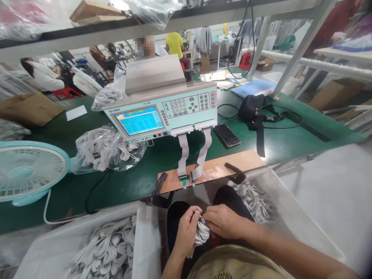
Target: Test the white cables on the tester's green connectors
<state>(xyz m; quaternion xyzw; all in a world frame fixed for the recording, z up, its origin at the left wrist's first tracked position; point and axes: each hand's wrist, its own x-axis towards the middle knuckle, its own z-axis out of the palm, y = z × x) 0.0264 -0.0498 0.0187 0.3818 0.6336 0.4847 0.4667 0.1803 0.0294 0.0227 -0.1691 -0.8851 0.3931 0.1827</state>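
A coiled bundle of white cable (202,234) is held over my lap between both hands. My left hand (187,228) is closed around the bundle, thumb and fingertips at its upper end. From the other side, my right hand (222,221) pinches at the same end, where a small white connector (203,221) shows. Just beyond them lies a wooden board (215,168) at the table edge, with two small connector sockets (184,182) at its front. Two grey ribbon cables (203,149) run from these up to a tester (162,106) with a lit blue screen.
White bins with cable bundles stand on the left (139,232) and right (305,217). Black clamps (159,192) grip the board. On the green table (124,190) are a fan (26,170), bagged cables (100,149), a phone (227,135) and a black bag (252,108). Several people sit or stand beyond.
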